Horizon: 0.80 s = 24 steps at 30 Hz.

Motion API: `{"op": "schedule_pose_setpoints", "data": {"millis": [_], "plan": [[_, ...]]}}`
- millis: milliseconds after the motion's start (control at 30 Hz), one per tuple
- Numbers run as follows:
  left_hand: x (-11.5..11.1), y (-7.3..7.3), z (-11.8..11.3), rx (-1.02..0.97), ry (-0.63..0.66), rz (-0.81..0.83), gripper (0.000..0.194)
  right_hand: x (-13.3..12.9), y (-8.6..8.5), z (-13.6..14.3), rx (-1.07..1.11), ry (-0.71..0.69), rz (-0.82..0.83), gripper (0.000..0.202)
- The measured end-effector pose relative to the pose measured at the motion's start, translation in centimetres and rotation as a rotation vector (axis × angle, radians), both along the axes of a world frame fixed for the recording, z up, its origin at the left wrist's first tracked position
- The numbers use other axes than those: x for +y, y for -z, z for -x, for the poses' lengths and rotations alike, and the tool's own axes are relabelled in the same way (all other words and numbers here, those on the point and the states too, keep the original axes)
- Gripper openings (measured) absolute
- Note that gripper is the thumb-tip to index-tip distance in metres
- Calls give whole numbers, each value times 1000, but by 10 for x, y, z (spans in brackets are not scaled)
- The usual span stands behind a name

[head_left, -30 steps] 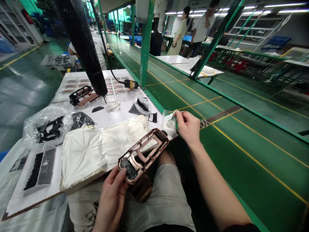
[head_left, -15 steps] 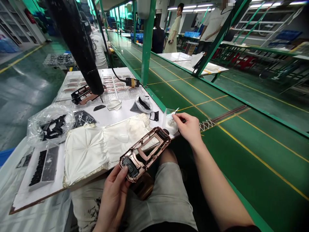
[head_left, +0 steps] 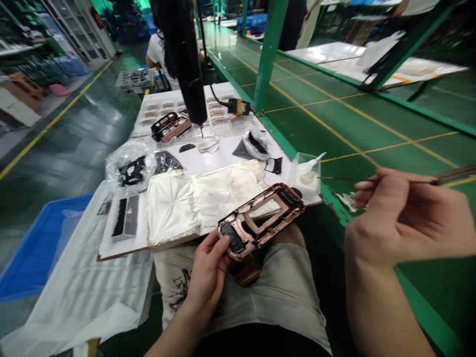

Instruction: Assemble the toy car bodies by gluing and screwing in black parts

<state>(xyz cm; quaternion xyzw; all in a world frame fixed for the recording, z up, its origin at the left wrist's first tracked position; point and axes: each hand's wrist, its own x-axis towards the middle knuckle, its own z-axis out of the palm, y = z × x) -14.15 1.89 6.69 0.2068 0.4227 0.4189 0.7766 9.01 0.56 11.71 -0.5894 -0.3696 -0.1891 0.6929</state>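
In my left hand (head_left: 211,263), a copper-coloured toy car body shell (head_left: 256,232) is gripped by its near end, thumb on a black part (head_left: 233,237) fitted inside. The shell is tilted above my lap, its inner side facing up. My right hand (head_left: 394,213) is raised at the right, its fingers closed around a long, thin stick-like tool (head_left: 420,177). The tool's fine tip points left towards a small clear box (head_left: 311,184) at the table corner, which holds white stuff and a white spoon-like piece (head_left: 314,161). Blur hides the tool's exact kind.
A white padded cloth (head_left: 174,203) covers the table's front. Bags of black parts (head_left: 132,168), a tray of black pieces (head_left: 126,215) and another car shell (head_left: 171,126) lie around it. A black electric screwdriver (head_left: 186,64) hangs overhead. A green conveyor (head_left: 334,116) runs alongside.
My right hand has moved right, away from the clear box, and now holds the thin tool. The camera view has turned left and down. My left hand still grips the shell.
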Motion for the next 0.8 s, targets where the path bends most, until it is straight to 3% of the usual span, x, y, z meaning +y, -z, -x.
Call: {"op": "schedule_pose_setpoints", "data": {"millis": [33, 167, 233, 433, 800], "plan": [[0, 0, 0, -4, -1, -2, 33, -4, 1, 19, 63, -86, -18, 12], [1, 1, -1, -14, 0, -18, 32, -12, 18, 73, 32, -535, 267, 17], [1, 0, -1, -24, 4, -24, 31, -10, 29, 82, -72, -620, 316, 22], [1, 2, -1, -31, 21, -34, 29, -3, 39, 81, -264, -657, 328, 24], [0, 1, 2, -63, 16, -29, 25, -4, 38, 84, -288, -653, 329, 27]]}}
